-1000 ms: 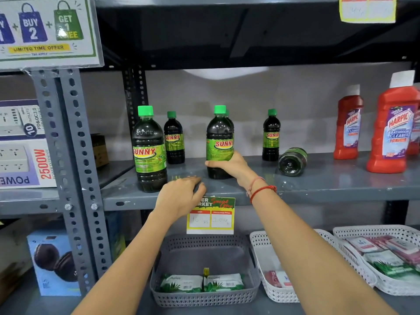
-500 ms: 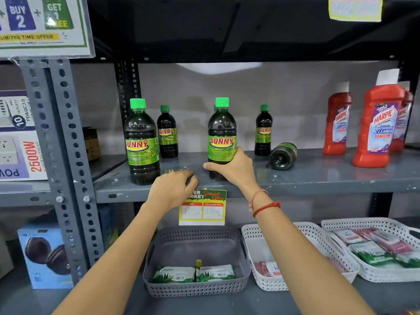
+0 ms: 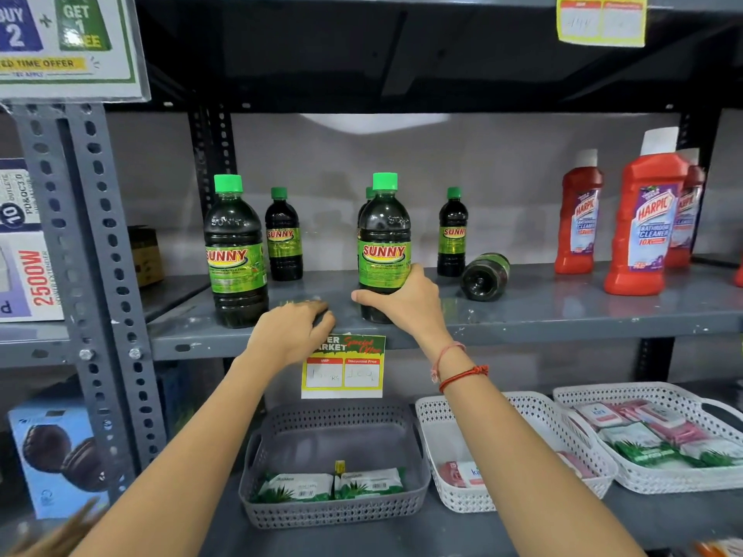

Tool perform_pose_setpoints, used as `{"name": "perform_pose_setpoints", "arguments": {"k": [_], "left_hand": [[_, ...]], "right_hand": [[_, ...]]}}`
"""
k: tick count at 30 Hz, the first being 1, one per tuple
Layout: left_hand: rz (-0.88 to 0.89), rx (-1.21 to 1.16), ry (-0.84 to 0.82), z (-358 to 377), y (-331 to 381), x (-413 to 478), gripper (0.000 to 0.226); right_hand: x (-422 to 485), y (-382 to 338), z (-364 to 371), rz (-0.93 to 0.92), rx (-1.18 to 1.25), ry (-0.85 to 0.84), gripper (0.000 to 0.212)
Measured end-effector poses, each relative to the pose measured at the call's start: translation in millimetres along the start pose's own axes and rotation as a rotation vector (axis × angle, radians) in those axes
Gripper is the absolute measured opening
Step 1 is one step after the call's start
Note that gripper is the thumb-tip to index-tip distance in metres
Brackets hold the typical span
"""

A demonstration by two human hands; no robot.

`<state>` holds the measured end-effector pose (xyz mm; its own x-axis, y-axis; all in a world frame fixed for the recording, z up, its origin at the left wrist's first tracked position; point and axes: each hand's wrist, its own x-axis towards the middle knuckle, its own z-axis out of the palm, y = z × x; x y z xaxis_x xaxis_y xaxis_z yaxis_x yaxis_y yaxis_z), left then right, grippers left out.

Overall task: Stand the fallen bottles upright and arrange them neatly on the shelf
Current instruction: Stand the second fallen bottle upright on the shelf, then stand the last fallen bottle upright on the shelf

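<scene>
Dark bottles [image 3: 384,251] carry green caps and green-yellow labels with red lettering. The shelf [image 3: 563,311] is grey. Cleaner bottles [image 3: 643,231] are red with white caps.

Six dark green-capped Sunny bottles on grey shelf [image 3: 563,311]: five upright [image 3: 235,251] [image 3: 284,235] [image 3: 384,243] [image 3: 452,233], one [image 3: 366,195] mostly hidden behind front bottle; one fallen [image 3: 484,271]. Three red Harpic bottles [image 3: 647,223] [image 3: 577,219] [image 3: 687,211] at right. Three perforated baskets below: one grey [image 3: 333,512], two white [image 3: 462,500] [image 3: 659,482]. Two yellow price tags [image 3: 341,365] [image 3: 601,18]. Two bare hands [image 3: 291,329] [image 3: 406,299].
</scene>
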<state>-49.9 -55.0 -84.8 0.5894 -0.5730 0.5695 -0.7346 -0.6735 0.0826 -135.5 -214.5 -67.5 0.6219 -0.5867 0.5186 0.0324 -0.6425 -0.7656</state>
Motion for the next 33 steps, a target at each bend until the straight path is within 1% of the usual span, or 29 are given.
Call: {"name": "perform_pose_setpoints", "arguments": {"k": [3, 6, 9, 10, 11, 12, 13, 14, 15, 16, 17, 18, 19, 20, 21, 23, 24, 26, 27, 28, 29, 31, 32, 33], "left_hand": [[-0.049, -0.018, -0.102, -0.4, 2.7, 8.1, 0.048], [-0.063, -0.07, -0.195, 0.3, 9.8, 17.2, 0.048], [-0.091, -0.143, -0.272, 1.1, 12.7, 28.9, 0.041], [-0.105, -0.172, -0.294, 0.8, 12.3, 32.9, 0.04], [-0.12, -0.193, -0.312, 0.7, 11.2, 36.3, 0.041], [-0.131, -0.202, -0.323, 0.9, 10.9, 39.5, 0.042], [-0.137, -0.201, -0.328, 1.6, 11.4, 42.4, 0.043], [-0.139, -0.195, -0.33, 2.1, 12.3, 44.3, 0.043], [-0.142, -0.187, -0.331, 2.9, 13.9, 45.5, 0.043], [-0.145, -0.178, -0.331, 3.4, 15.5, 45.8, 0.042], [-0.147, -0.172, -0.327, 4.7, 17.0, 45.8, 0.042], [-0.15, -0.169, -0.319, 5.9, 17.8, 44.9, 0.041], [-0.151, -0.169, -0.307, 7.0, 17.8, 44.7, 0.041], [-0.151, -0.173, -0.298, 7.8, 17.3, 44.0, 0.04], [-0.147, -0.177, -0.293, 8.1, 16.8, 43.1, 0.04], [-0.144, -0.176, -0.285, 8.8, 15.8, 43.2, 0.039], [-0.147, -0.174, -0.277, 9.0, 15.4, 44.0, 0.039], [-0.147, -0.176, -0.263, 8.6, 15.4, 44.5, 0.038], [-0.148, -0.178, -0.26, 8.6, 14.9, 44.0, 0.038], [-0.151, -0.18, -0.26, 9.1, 14.5, 43.1, 0.038], [-0.15, -0.182, -0.257, 9.5, 13.8, 42.8, 0.038], [-0.15, -0.185, -0.257, 10.3, 12.6, 42.4, 0.037], [-0.151, -0.189, -0.256, 10.1, 12.1, 42.8, 0.037], [-0.15, -0.195, -0.255, 9.6, 12.0, 43.8, 0.037]], "right_hand": [[2.5, 0.5, -1.3, 0.014, 0.014, -0.02, 0.081], [4.4, 0.8, -4.1, 0.041, 0.037, -0.083, 0.084], [5.2, 2.1, -16.4, 0.051, 0.116, -0.223, 0.096], [7.3, 3.4, -24.6, 0.056, 0.173, -0.235, 0.1], [11.6, 5.7, -34.4, 0.061, 0.234, -0.195, 0.101], [19.0, 9.9, -45.6, 0.057, 0.292, -0.097, 0.096], [28.8, 15.5, -57.6, 0.043, 0.321, 0.039, 0.086], [41.0, 21.8, -69.5, 0.035, 0.272, 0.178, 0.075], [55.2, 29.5, -80.9, 0.059, 0.155, 0.287, 0.069], [69.2, 38.6, -89.9, 0.122, -0.001, 0.338, 0.071], [81.8, 48.0, -97.1, 0.212, -0.148, 0.329, 0.075], [91.2, 56.6, -102.4, 0.315, -0.249, 0.277, 0.081], [100.8, 65.2, -105.7, 0.406, -0.299, 0.202, 0.084], [108.0, 71.0, -108.1, 0.471, -0.283, 0.121, 0.084], [113.1, 74.6, -109.2, 0.512, -0.193, 0.047, 0.081], [124.0, 79.7, -107.0, 0.558, 0.036, -0.041, 0.072], [129.1, 80.2, -105.7, 0.576, 0.092, -0.077, 0.062], [135.8, 80.7, -103.8, 0.594, 0.127, -0.119, 0.042], [136.8, 81.7, -101.7, 0.613, 0.154, -0.122, 0.038], [136.4, 82.1, -99.6, 0.627, 0.198, -0.12, 0.039], [137.4, 84.3, -97.2, 0.612, 0.233, -0.093, 0.046], [141.9, 87.0, -92.7, 0.518, 0.239, 0.019, 0.067], [144.6, 86.0, -91.7, 0.465, 0.246, 0.075, 0.074], [146.5, 82.6, -91.3, 0.411, 0.258, 0.111, 0.075]]}}
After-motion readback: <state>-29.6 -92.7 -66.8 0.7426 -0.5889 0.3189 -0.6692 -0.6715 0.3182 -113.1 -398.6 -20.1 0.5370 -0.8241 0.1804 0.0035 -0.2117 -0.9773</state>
